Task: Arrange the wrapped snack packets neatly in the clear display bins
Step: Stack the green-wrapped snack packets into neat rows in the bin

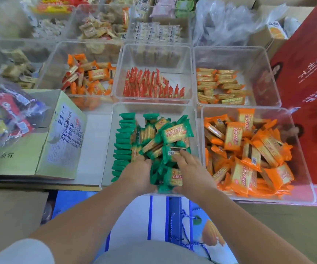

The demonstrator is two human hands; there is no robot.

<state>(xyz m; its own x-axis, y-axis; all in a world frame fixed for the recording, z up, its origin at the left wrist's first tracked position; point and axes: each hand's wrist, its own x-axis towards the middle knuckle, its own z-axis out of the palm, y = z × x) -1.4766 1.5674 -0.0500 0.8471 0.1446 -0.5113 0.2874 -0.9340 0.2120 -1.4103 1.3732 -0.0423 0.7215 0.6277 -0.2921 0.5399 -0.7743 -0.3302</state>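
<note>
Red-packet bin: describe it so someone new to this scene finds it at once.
Start at the nearest centre bin, heaped with green packets. The red-packet bin sits directly behind it. Its red packets stand upright in rows; flanking bins hold orange packets.

Both arms are stretched forward. The left hand (137, 174) is held palm down, fingertips hidden. The right hand (190, 168) is laid with fingers extended.

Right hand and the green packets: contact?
Touching. Head view: the right hand lays its fingers flat on the green packets, with no gap visible.
</note>
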